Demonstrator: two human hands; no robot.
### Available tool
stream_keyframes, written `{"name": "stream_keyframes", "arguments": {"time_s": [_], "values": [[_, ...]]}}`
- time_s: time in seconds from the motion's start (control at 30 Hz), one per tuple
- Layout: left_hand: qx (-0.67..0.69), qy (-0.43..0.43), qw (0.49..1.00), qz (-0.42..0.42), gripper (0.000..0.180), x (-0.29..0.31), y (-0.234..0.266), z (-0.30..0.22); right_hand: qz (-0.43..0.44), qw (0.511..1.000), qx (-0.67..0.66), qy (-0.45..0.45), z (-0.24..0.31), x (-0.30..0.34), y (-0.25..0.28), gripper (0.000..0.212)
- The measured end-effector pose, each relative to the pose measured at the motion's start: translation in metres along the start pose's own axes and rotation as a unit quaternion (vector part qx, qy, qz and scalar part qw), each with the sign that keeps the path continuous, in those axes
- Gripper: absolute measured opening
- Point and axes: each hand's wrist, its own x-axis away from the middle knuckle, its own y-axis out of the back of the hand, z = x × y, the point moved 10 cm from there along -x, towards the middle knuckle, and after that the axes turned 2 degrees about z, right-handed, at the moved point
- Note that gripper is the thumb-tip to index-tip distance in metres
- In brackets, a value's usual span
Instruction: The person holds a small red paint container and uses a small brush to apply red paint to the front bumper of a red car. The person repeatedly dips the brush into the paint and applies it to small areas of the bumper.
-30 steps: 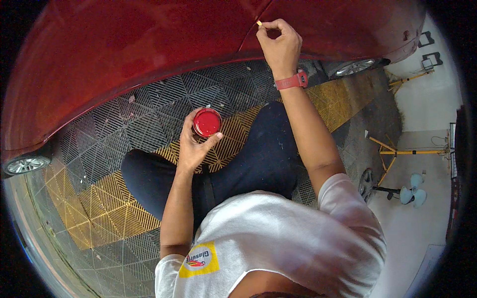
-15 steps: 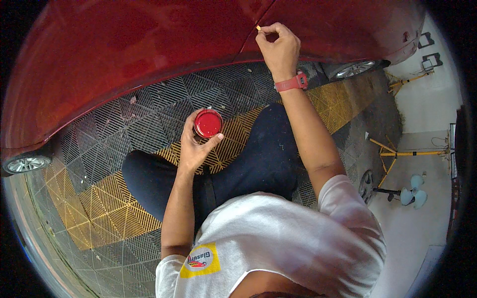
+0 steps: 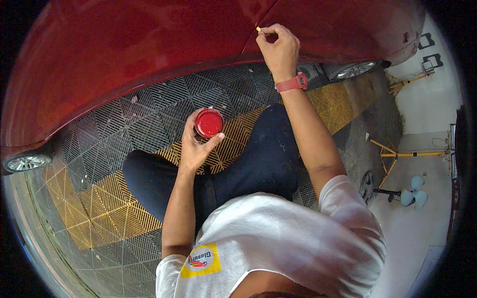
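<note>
My left hand (image 3: pixel 195 148) is wrapped round a small round cup of red paint (image 3: pixel 209 123), held upright above the floor in front of my lap. At the red car's side, my right hand (image 3: pixel 279 47) pinches a tiny yellow-tipped piece (image 3: pixel 258 29) between thumb and fingertips. Its tip is at the dark seam between two body panels of the red car (image 3: pixel 164 44); whether it touches the paintwork I cannot tell. Most of whatever the right fingers hold is hidden by them. A red watch (image 3: pixel 291 83) is on my right wrist.
Black and yellow slatted tiles (image 3: pixel 114 208) cover the floor under my crossed legs. Car wheels show at the left (image 3: pixel 27 163) and right (image 3: pixel 355 70). To the right stand a yellow metal stand (image 3: pixel 412 154) and a fan with pale blue blades (image 3: pixel 413 192).
Almost nothing differs. Both hands keep their grips and places; the view has shifted very slightly against the car and floor.
</note>
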Motion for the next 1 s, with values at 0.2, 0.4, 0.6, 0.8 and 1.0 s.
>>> {"name": "stream_keyframes", "arguments": {"time_s": [0.2,0.4,0.6,0.8,1.0], "values": [[0.023,0.006,0.999,-0.021,0.097,0.002,0.003,0.007,0.025,0.999,0.030,-0.011,0.004,0.002,0.002,0.012],[-0.064,-0.024,0.997,-0.031,0.096,0.004,0.010,-0.013,0.116,0.984,-0.088,-0.103,0.047,0.070,0.022,0.009],[-0.108,-0.050,0.992,-0.043,0.097,0.003,0.012,-0.021,0.305,0.919,-0.198,-0.149,0.091,0.140,0.004,0.013],[-0.091,-0.065,0.993,-0.035,0.096,0.001,0.010,-0.016,0.349,0.928,-0.124,0.031,0.135,0.148,-0.007,0.008],[-0.076,-0.049,0.996,-0.025,0.095,0.004,0.008,-0.015,0.367,0.921,-0.093,0.088,0.149,0.156,-0.014,0.007]]}}
